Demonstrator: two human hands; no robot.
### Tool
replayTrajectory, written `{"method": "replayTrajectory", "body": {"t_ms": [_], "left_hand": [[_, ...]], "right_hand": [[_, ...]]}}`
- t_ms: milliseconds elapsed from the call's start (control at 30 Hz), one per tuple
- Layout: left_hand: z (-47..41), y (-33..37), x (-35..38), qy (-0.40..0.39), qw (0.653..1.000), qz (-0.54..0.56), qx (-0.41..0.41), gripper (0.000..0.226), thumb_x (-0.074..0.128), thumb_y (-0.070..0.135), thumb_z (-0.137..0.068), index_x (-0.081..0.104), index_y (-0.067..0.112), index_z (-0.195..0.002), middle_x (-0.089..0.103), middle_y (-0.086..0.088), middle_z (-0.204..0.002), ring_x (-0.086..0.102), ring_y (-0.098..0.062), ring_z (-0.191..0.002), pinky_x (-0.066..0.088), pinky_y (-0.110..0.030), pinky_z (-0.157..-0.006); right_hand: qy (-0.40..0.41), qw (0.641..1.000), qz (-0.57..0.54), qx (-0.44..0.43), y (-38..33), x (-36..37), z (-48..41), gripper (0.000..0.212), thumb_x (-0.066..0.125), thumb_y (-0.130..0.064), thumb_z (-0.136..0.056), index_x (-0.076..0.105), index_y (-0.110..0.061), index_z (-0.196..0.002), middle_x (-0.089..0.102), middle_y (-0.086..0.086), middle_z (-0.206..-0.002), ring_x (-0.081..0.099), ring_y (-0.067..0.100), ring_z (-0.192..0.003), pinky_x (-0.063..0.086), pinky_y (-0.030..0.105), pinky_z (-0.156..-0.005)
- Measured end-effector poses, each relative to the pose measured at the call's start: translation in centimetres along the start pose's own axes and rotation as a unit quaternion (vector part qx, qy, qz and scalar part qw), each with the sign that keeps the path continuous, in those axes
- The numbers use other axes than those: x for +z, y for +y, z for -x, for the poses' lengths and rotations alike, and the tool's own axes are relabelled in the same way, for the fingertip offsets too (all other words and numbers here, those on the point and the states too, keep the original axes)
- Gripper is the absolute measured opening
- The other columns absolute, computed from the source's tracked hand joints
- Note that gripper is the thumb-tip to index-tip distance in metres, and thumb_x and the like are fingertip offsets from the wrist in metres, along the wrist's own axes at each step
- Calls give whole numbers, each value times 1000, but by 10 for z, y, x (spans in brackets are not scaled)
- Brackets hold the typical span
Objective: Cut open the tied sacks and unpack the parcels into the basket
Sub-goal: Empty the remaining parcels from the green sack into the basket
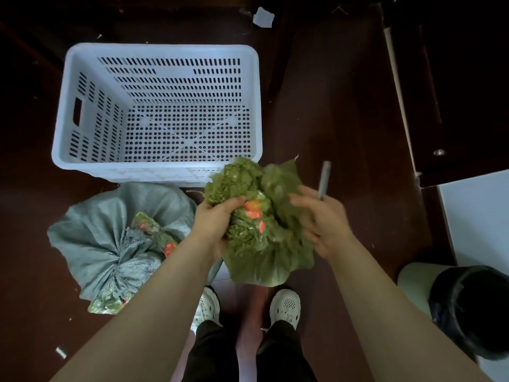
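One green parcel (259,224) sits in our two hands, up in the air just in front of the white basket (66,106). It looks like leafy greens in a clear wrap with red marks. Our left hand (214,224) is closed tight around its left side. Our right hand (322,216) presses on the right side with loose fingers, and the same hand pinches a thin grey cutter (324,179) that sticks up and away from us.

We think the next move is a short push forward. The basket lies straight ahead and a bit to the left, so our left hand is the nearer one. The parcel's long side runs from us toward the basket.

We see nothing in the basket yet. A grey sack (110,238) lies on the dark floor (344,106) by our left arm, with more parcels showing. A dark bin (473,307) stands to the right.
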State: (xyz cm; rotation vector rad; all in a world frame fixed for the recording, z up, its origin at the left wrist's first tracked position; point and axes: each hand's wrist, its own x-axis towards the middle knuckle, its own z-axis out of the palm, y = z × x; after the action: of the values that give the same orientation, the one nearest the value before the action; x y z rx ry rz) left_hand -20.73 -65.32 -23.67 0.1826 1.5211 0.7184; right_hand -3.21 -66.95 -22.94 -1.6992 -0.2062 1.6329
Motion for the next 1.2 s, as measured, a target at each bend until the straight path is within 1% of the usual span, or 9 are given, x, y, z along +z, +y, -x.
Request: {"method": "replayTrajectory", "body": {"t_ms": [100,233,367,467,567,667,900,1033,1200], "left_hand": [[-3,2,-6,31,998,49,-22,29,65,5,-84,59,4,-113,69,-16,-86,69,-24,-56,54,-33,-47],[-3,0,-4,33,996,42,-71,34,62,11,-86,57,0,-118,67,-16,-84,67,-25,-56,53,-32,-46],[2,-3,5,-19,991,-4,-131,24,56,16,-90,63,3,-108,70,-16,-85,67,-28,-68,54,-32,-51],[-1,-1,3,-27,988,-26,-149,26,53,22,-92,65,5,-108,71,-17,-91,66,-30,-75,54,-35,-62],[-7,1,0,-13,988,-65,-137,29,51,24,-95,62,4,-113,69,-19,-96,66,-31,-79,55,-38,-70],[-10,0,0,-6,987,-83,-140,32,48,29,-97,63,5,-111,70,-20,-101,67,-32,-89,55,-43,-80],[-4,26,-7,-136,969,-128,-162,49,36,59,-86,63,20,-98,67,0,-85,59,-19,-83,43,-32,-70],[-13,25,-30,-23,981,-144,-126,47,32,47,-93,60,14,-110,67,-2,-98,53,-20,-90,36,-30,-67],[8,-10,-51,40,981,-70,-176,25,40,33,-95,52,17,-81,51,-2,-74,43,-16,-63,34,-27,-62]], "right_hand": [[13,993,68,-98,15,-31,12,65,51,18,-79,54,-23,-129,61,-7,-127,45,0,-40,33,14,-35],[-96,966,177,-165,53,-33,22,84,79,3,-68,47,-35,-135,56,-10,-133,57,2,-116,51,26,-91],[-43,982,112,-149,51,3,10,40,61,-14,-92,59,-35,-126,72,-15,-89,65,-2,-78,58,24,-71],[-140,989,47,-27,38,14,5,49,62,-26,-87,52,-26,-135,48,-12,-48,28,0,-30,22,15,-29],[-246,961,127,-2,26,17,14,74,75,-19,-69,43,-30,-135,58,-10,-60,43,-1,-35,30,12,-33],[-280,914,280,-86,32,25,11,95,90,-7,-55,41,-35,-131,68,-8,-108,67,4,-97,54,21,-83],[-22,969,215,-123,49,34,-1,41,90,-8,-56,67,-21,-87,71,-9,-82,68,3,-74,54,26,-75],[137,990,-18,-22,32,28,14,23,80,-7,-71,66,-11,-88,64,4,-71,49,4,-33,35,15,-32],[170,983,-62,10,6,27,60,21,79,-11,-74,59,-14,-80,57,0,-56,27,3,-25,20,12,-28]]}}
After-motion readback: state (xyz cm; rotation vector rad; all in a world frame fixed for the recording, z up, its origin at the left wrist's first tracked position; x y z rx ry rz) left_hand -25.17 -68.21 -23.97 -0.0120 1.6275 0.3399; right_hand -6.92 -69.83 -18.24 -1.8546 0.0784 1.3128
